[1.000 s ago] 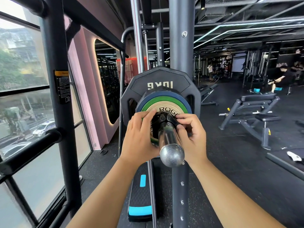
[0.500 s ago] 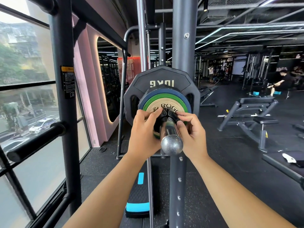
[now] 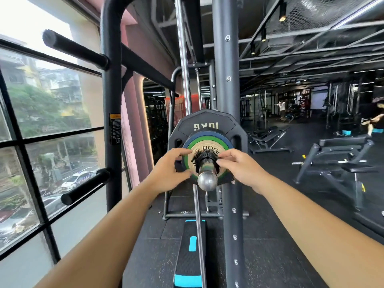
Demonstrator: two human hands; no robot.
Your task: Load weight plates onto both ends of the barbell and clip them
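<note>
Head view: at a gym rack, a person works on the near end of a barbell (image 3: 207,180), its sleeve pointing at the camera.
Step in hand: clipping; the black collar (image 3: 204,157) sits on the sleeve against the outermost plate.
Left hand (image 3: 166,173): curled fingers (image 3: 184,152) reach the collar's left side; whether they grip it cannot be told.
Right hand (image 3: 243,169): thumb and forefinger pinch the collar's right side.
Plates, counted: four on this sleeve, namely one black 10 kg plate (image 3: 207,123), one blue plate (image 3: 207,135), one green plate (image 3: 225,143) and one tan Rogue plate (image 3: 198,147), largest innermost.
Collars, counted: one.
Next move, as judged: snap the collar's lever closed and check that it sits tight against the tan Rogue plate.
Far end: out of view, so its loading cannot be told.
</note>
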